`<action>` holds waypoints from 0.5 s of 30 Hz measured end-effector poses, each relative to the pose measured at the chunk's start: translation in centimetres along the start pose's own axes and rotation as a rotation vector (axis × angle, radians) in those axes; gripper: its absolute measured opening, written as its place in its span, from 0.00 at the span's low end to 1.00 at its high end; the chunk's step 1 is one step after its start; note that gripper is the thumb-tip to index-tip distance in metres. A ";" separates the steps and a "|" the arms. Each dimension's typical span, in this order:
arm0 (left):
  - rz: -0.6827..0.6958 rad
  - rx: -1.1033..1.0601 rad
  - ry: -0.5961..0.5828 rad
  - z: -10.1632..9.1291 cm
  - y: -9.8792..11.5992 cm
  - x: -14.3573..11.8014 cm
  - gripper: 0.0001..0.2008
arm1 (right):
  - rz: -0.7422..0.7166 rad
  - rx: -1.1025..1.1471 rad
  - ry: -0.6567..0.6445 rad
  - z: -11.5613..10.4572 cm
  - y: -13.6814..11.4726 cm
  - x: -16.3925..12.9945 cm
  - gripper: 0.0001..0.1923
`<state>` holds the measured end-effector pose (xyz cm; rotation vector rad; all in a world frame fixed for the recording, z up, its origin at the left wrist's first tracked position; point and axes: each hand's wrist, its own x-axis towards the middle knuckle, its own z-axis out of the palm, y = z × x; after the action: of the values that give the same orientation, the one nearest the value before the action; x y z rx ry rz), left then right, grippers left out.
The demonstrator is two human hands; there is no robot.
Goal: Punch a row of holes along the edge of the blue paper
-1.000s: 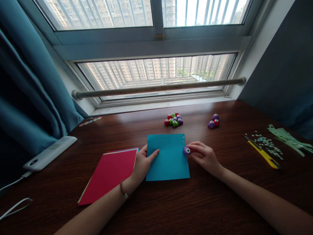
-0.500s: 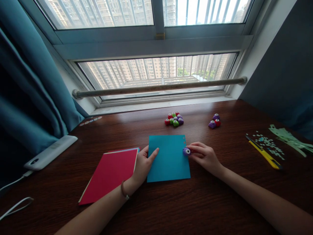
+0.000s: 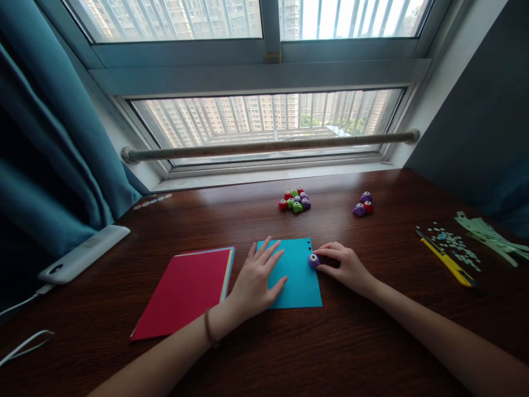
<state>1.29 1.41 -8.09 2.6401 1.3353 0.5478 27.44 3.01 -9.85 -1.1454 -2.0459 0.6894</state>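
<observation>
A sheet of blue paper (image 3: 295, 286) lies on the desk in front of me, with a few small holes near its top right corner. My left hand (image 3: 258, 278) rests on the sheet's left part, palm down and fingers spread. At the paper's right edge sits a small purple craft punch (image 3: 313, 261) with a round white and dark top. The fingers and thumb of my right hand (image 3: 345, 266) pinch it from the right side. Left of the sheet is a stack of coloured paper (image 3: 185, 292), red on top, partly behind my left forearm.
Several more punches (image 3: 295, 200) stand grouped at the back, with a smaller group (image 3: 363, 205) to their right. A yellow utility knife (image 3: 448, 262), paper bits (image 3: 454, 245) and pale green strips (image 3: 491, 234) lie at right. A white device (image 3: 85, 253) with a cable lies at left.
My left hand has gone from gripping the blue paper's left edge to lying spread on it. The sheet now lies flatter. My right hand and the punch have shifted slightly down the right edge.
</observation>
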 end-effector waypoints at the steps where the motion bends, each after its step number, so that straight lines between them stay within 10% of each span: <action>1: 0.026 0.004 -0.070 -0.1 0.1 -0.1 0.26 | 0.001 -0.004 -0.001 0.0 -0.1 0.0 0.15; 15: 0.026 0.027 -0.135 0.4 0.7 -0.5 0.27 | -0.006 -0.022 -0.012 0.0 -0.4 0.0 0.14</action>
<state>1.75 0.59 -8.42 2.6658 1.2803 0.3492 27.27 2.87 -9.56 -1.1500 -2.0710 0.6738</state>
